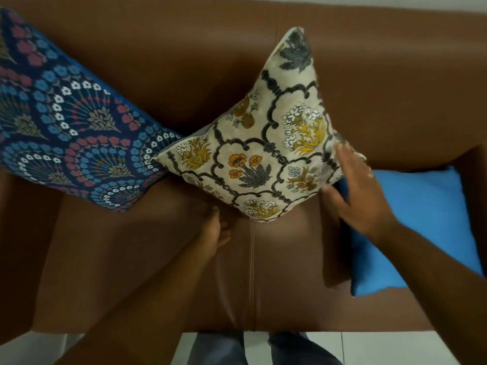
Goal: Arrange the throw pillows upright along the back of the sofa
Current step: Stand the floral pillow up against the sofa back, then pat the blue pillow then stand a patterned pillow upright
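A cream pillow with yellow and grey flowers stands on one corner against the back of the brown sofa, tilted like a diamond. My right hand lies flat on its right edge, fingers spread. Under the pillow's lower left edge sits my left hand, fingers tucked beneath the fabric. A dark blue pillow with pink and white flower fans leans on the sofa back at the left and touches the cream one. A plain bright blue pillow lies flat on the seat at the right, beside the armrest.
The sofa's seat has a seam down its middle. The right armrest borders the blue pillow. White floor tiles and my legs show below the seat's front edge.
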A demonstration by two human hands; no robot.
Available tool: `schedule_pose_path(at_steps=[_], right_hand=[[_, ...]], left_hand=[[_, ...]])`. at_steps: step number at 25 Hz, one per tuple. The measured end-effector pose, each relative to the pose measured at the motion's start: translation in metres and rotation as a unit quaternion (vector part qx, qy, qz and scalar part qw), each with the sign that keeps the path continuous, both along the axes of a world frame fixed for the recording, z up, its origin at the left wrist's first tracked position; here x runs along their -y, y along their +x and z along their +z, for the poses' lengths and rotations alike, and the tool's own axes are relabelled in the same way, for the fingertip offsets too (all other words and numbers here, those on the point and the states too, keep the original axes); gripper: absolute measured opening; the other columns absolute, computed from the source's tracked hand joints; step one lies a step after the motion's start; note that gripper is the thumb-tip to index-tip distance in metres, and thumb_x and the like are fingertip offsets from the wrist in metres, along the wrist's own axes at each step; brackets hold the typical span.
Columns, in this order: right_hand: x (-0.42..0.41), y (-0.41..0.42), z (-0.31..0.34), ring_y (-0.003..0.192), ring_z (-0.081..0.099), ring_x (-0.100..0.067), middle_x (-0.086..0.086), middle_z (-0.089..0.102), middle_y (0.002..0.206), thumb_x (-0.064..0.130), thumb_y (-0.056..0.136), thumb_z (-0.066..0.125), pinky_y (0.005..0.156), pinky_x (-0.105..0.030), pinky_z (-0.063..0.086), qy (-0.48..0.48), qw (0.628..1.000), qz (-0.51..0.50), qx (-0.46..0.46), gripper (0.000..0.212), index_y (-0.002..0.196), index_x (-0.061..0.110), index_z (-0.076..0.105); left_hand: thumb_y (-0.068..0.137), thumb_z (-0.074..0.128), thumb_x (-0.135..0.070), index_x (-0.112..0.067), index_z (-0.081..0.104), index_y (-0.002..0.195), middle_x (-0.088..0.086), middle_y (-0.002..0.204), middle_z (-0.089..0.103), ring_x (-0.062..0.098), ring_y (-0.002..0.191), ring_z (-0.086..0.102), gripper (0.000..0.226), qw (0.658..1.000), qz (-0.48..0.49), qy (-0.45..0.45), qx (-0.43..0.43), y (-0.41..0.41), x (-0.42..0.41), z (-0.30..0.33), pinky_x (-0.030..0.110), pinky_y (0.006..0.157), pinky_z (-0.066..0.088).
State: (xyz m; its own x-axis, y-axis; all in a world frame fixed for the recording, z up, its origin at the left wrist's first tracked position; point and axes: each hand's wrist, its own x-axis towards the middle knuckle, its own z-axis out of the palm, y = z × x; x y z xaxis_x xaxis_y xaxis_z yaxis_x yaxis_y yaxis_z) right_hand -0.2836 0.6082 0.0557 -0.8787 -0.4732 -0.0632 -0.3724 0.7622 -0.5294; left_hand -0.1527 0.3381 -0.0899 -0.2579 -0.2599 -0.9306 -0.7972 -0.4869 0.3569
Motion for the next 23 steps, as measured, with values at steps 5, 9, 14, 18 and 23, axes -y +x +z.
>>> schedule_pose_path(at_steps=[5, 9, 14, 18, 23], right_hand=[[-0.160, 0.081, -0.027, 0.152, 0.010, -0.035, -0.011, 0.010, 0.167, 0.049, 0.094, 0.051, 0.118, -0.059, 0.012, 0.287, 0.951, -0.028, 0.112, 0.084, 0.151, 0.031, -0.009], [-0.284, 0.055, -0.043, 0.152, 0.001, -0.036, -0.011, 0.001, 0.168, 0.056, 0.095, 0.044, 0.119, -0.055, 0.008, 0.354, 0.928, -0.038, 0.106, 0.084, 0.152, 0.029, -0.011], [-0.360, -0.020, -0.090, 0.152, -0.003, -0.036, -0.012, -0.004, 0.167, 0.066, 0.092, 0.035, 0.119, -0.056, 0.006, 0.278, 0.954, -0.026, 0.109, 0.083, 0.156, 0.031, -0.006], [-0.379, -0.048, -0.136, 0.151, -0.006, -0.039, -0.012, -0.007, 0.167, 0.071, 0.091, 0.032, 0.118, -0.057, 0.004, 0.206, 0.971, -0.011, 0.118, 0.083, 0.156, 0.034, -0.003], [-0.386, -0.042, -0.162, 0.151, -0.007, -0.039, -0.010, -0.005, 0.168, 0.072, 0.090, 0.029, 0.117, -0.060, 0.003, 0.152, 0.983, -0.022, 0.100, 0.082, 0.156, 0.035, 0.001]], left_hand=[[0.103, 0.046, -0.035, -0.004, 0.050, 0.141, 0.015, 0.138, 0.057, 0.035, 0.122, 0.059, 0.050, 0.963, -0.266, -0.037, -0.004, 0.024, -0.127, -0.004, 0.042, 0.109, 0.046], [0.099, 0.053, -0.038, -0.018, 0.033, 0.155, 0.013, 0.158, 0.039, 0.033, 0.143, 0.040, 0.062, 0.878, -0.432, -0.146, -0.148, -0.038, -0.283, 0.031, 0.044, 0.117, 0.035], [0.095, 0.038, -0.059, -0.031, 0.011, 0.159, 0.008, 0.170, -0.001, 0.036, 0.156, -0.003, 0.075, 0.645, -0.606, -0.414, -0.211, -0.094, -0.406, 0.029, 0.058, 0.124, 0.008], [0.093, 0.033, -0.064, -0.029, 0.019, 0.159, 0.011, 0.168, 0.014, 0.040, 0.154, 0.013, 0.076, 0.583, -0.601, -0.522, -0.163, -0.105, -0.443, -0.013, 0.063, 0.121, 0.013], [0.094, 0.033, -0.064, -0.027, 0.025, 0.157, 0.014, 0.166, 0.023, 0.043, 0.151, 0.023, 0.074, 0.555, -0.599, -0.552, -0.168, -0.104, -0.446, -0.036, 0.066, 0.117, 0.022]])
